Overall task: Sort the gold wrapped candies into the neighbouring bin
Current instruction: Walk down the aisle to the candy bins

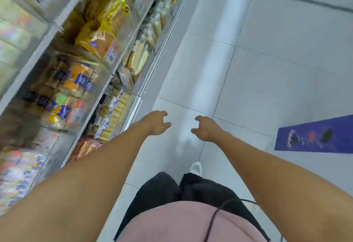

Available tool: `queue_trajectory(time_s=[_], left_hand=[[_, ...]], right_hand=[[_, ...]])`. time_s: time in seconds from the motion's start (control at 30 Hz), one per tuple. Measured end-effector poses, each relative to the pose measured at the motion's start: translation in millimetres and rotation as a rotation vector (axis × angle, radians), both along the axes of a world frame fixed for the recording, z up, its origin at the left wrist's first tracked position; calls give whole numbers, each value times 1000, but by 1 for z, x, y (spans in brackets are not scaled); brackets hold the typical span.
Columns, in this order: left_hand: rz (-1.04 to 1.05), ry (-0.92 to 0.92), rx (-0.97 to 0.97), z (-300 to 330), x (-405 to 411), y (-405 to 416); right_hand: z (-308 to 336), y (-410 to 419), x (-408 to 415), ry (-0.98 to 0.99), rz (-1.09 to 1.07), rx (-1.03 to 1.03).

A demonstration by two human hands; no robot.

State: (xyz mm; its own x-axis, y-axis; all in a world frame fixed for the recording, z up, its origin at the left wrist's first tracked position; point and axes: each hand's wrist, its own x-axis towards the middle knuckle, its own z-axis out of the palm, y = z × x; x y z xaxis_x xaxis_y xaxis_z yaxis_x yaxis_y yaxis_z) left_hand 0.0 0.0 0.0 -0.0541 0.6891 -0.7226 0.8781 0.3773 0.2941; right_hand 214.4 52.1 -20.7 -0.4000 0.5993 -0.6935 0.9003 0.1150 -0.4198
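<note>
Tiled floor (267,70) fills the right and far field; the shelving (107,66) of clear-fronted bins runs along the left, holding blurred wrapped packets. No gold wrapped candies can be picked out; blur too heavy. Both arms reach forward over the floor. Left hand (155,123) holds nothing, fingers loosely curled. Right hand (206,128) the same. Judgement: any candy bin lies left of both hands, so the left hand is nearer.

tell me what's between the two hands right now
Only bare pale floor tile lies between the left hand and right hand in the head view.
</note>
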Motion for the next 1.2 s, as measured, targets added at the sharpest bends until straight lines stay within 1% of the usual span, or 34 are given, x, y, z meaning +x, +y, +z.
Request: queue_trajectory(time_s=[0.17, 0.27, 0.4, 0.5, 0.57, 0.73, 0.9, 1.1, 1.2], left_hand=[[-42, -18, 57, 13, 9, 113], [-85, -34, 35, 5, 6, 186], [-215, 20, 45, -15, -3, 288], [-375, 64, 27, -9, 0, 356], [-440, 100, 13, -6, 1, 407], [-421, 30, -28, -9, 17, 545], [-383, 57, 19, -9, 34, 700], [-311, 29, 107, 20, 38, 862], [-277, 17, 111, 19, 29, 942]], right_hand=[[1, 99, 15, -53, -52, 5], [-1, 164, 8, -73, -57, -2], [-4, 257, 9, -144, -58, 25], [9, 325, 13, -170, -98, 12], [19, 376, 15, -151, -154, 6], [15, 508, 29, -77, -276, 31], [1, 650, 50, -71, -321, 29], [17, 813, 57, -93, -250, 12], [16, 898, 49, -99, -219, 12]])
